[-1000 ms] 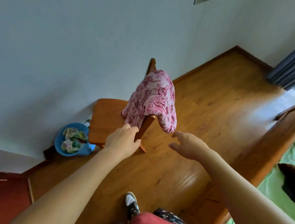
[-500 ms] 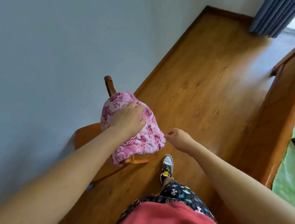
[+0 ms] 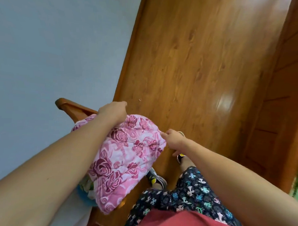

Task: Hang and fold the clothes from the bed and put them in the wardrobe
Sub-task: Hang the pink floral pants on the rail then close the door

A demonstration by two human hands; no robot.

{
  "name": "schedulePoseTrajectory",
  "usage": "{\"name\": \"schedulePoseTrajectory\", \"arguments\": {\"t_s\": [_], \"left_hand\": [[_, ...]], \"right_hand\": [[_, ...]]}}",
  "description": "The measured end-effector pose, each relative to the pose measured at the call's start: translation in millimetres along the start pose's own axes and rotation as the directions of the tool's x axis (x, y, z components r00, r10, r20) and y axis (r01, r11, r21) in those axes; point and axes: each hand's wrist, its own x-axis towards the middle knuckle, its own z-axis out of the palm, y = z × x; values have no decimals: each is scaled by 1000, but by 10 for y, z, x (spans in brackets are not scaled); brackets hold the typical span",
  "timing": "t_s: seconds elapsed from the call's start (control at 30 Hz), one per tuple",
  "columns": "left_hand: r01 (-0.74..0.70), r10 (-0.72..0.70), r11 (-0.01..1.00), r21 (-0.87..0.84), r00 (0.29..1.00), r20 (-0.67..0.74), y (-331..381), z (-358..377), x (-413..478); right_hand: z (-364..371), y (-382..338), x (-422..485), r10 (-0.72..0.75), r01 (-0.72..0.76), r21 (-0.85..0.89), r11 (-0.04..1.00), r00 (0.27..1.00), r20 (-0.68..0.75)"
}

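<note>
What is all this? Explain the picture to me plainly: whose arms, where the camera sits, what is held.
No machine here: these are a person's two bare arms, filmed by one wide-angle camera worn on the head, looking down. A pink flowered cloth hangs over the back of a wooden chair, which stands on a wooden floor by a pale wall. The left hand grips the cloth's top; the right hand pinches its edge.
</note>
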Motion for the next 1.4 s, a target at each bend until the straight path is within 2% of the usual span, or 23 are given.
{"name": "schedulePoseTrajectory", "arguments": {"t_s": [0.1, 0.2, 0.27, 0.33, 0.4, 0.47, 0.5, 0.6, 0.7, 0.83, 0.97, 1.07, 1.13, 1.2, 1.27, 1.3, 1.33, 1.37, 1.4], "left_hand": [[39, -20, 994, -100, 982, 187, -93, 58, 353], [95, -22, 979, -180, 928, 371, -167, 128, 580], [153, -24, 965, -214, 861, 508, -184, 178, 645], [221, -8, 944, -245, 758, 652, -204, 240, 670], [281, 38, 911, -300, 669, 743, -204, 305, 647], [304, 94, 884, -355, 628, 772, -181, 360, 589], [285, 115, 881, -378, 646, 755, -166, 371, 546], [106, 211, 876, -470, 793, 572, -113, 272, 405], [-62, 359, 791, -608, 853, 379, -84, 11, 106], [-218, 533, 575, -789, 831, 159, -191, -304, -432], [-421, 650, 406, -811, 757, -68, -491, -493, -1155], [-589, 644, 363, -722, 718, -262, -874, -470, -1623], [-677, 569, 316, -665, 696, -438, -1107, -416, -1860], [-681, 469, 115, -723, 679, -565, -1303, -346, -2044], [-550, 389, -153, -821, 730, -562, -1476, -293, -2204], [-464, 396, -260, -847, 749, -531, -1558, -273, -2267], [-403, 413, -319, -858, 756, -509, -1649, -250, -2329], [-385, 418, -338, -859, 756, -504, -1749, -231, -2383], [-427, 400, -312, -849, 751, -525, -1853, -223, -2416]], "right_hand": [[109, 88, 180, 113, -123, 173, 977, 992, 63], [233, 201, 346, 226, -259, 368, 893, 965, 131], [344, 282, 482, 241, -284, 413, 866, 958, 153], [474, 337, 622, 236, -296, 496, 816, 955, 182], [599, 339, 724, 221, -331, 618, 713, 943, 250], [691, 299, 768, 187, -342, 717, 607, 939, 290], [732, 272, 776, 169, -315, 767, 559, 949, 267], [713, 159, 722, 171, -141, 889, 436, 983, 72], [475, -40, 493, 113, 21, 940, 341, 992, -63], [21, -396, -34, -146, 184, 958, 220, 977, -154], [-283, -739, -816, -435, 329, 936, 126, 866, -246], [-254, -989, -1448, -571, 385, 914, 130, 783, -248], [-101, -1166, -1852, -632, 442, 883, 158, 733, -254], [132, -1338, -2221, -656, 505, 840, 199, 705, -268], [396, -1486, -2531, -662, 587, 776, 229, 678, -318], [525, -1539, -2660, -648, 629, 743, 228, 668, -366], [643, -1571, -2775, -630, 673, 706, 220, 651, -423], [755, -1587, -2889, -613, 721, 662, 205, 622, -487], [848, -1594, -2994, -598, 760, 621, 194, 593, -539]]}}
